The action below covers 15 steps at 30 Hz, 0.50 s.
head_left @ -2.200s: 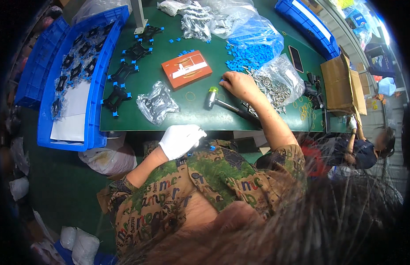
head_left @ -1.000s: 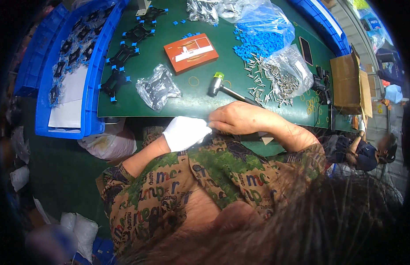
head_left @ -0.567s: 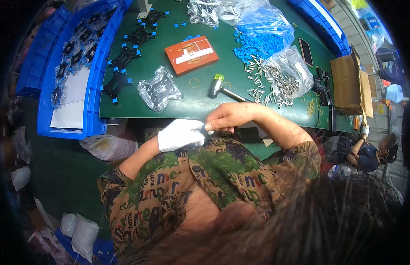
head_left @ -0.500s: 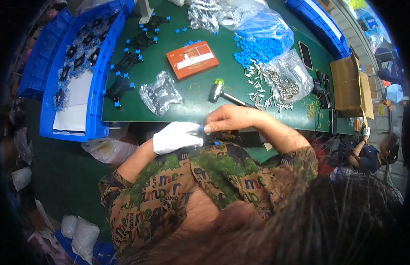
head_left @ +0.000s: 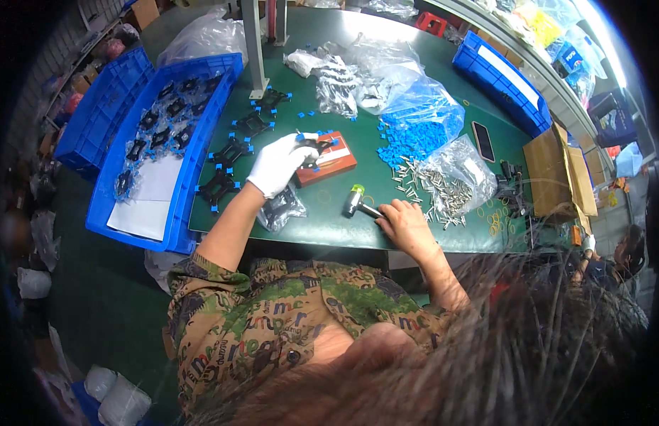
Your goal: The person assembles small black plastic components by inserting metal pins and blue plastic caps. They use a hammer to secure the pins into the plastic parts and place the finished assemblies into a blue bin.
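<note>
My left hand, in a white glove, grips a black X-shaped bracket with blue pieces on its arm ends. It holds this bracket at the orange-red box, partly covering the box. My bare right hand is closed around the handle of a small hammer with a yellow-green face, lying on the green table. Below my left wrist lies a clear bag with a dark part inside. A column of similar black brackets with blue tips runs along the table's left side.
Left of the table, a blue crate holds bagged brackets. Loose blue caps and metal pins spill from bags at right. Beyond them are a phone, a cardboard box and another person's gloved hand. A metal post rises at the back.
My hands have come apart from in front of my body. The left has carried the bracket forward to the box; the right has moved onto the hammer handle. The whole view has shifted.
</note>
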### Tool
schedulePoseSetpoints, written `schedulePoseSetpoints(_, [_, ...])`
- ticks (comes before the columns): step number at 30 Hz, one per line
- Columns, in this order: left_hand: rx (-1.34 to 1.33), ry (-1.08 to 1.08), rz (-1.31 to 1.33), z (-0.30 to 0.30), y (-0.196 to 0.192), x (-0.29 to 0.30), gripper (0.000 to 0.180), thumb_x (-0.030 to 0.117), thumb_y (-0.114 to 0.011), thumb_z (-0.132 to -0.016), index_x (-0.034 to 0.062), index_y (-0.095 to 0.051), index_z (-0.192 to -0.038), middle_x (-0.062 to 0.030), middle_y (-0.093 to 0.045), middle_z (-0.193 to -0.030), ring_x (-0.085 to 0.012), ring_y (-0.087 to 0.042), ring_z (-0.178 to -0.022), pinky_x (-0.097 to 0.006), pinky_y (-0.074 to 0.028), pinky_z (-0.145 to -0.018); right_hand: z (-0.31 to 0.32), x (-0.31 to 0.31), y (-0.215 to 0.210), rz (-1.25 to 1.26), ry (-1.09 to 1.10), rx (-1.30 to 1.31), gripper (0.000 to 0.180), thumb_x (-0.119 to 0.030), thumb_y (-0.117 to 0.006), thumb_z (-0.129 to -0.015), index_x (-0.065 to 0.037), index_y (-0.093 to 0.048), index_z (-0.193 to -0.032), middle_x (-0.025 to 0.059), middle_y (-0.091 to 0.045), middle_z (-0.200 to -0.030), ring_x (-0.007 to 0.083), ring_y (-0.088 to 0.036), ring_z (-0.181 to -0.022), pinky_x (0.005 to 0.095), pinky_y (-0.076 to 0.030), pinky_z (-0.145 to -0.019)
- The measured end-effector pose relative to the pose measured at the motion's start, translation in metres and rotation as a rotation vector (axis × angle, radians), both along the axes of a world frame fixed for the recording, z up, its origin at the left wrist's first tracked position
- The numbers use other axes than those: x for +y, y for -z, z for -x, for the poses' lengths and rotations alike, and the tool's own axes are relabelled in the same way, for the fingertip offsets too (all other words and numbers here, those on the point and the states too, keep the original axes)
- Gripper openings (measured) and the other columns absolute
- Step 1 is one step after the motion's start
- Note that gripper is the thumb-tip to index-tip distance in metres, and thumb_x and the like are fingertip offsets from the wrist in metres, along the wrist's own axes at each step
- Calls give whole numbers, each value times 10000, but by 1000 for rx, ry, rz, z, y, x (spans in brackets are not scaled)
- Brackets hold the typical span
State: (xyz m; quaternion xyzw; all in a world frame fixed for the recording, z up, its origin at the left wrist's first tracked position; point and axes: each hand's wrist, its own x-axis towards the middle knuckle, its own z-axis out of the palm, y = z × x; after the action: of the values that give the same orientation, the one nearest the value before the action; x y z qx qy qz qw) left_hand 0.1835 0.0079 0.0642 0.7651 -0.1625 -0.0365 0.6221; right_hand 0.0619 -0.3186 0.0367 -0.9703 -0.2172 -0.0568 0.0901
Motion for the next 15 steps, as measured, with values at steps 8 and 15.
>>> schedulePoseSetpoints(8, [-93,-43,-320,-20,6,-20,321,254,-628,-978,69,-722,-1224,-81,-737,-939,-146,-692,-847,-282,-541,-804,-2,4,-22,-354,50,-126,211,-205,-692,-973,-58,-647,-1118,117,-623,-971,280,-662,-888,403,-515,-755])
schedulePoseSetpoints(15, [-177,34,-459,-17,-8,-30,326,325,-594,-995,62,-735,-1126,-134,-749,-985,-282,-713,-896,-368,-542,-847,-30,23,-51,-946,186,372,220,-251,-611,-1045,-54,-593,-1141,18,-590,-734,119,-583,-623,322,-493,-607])
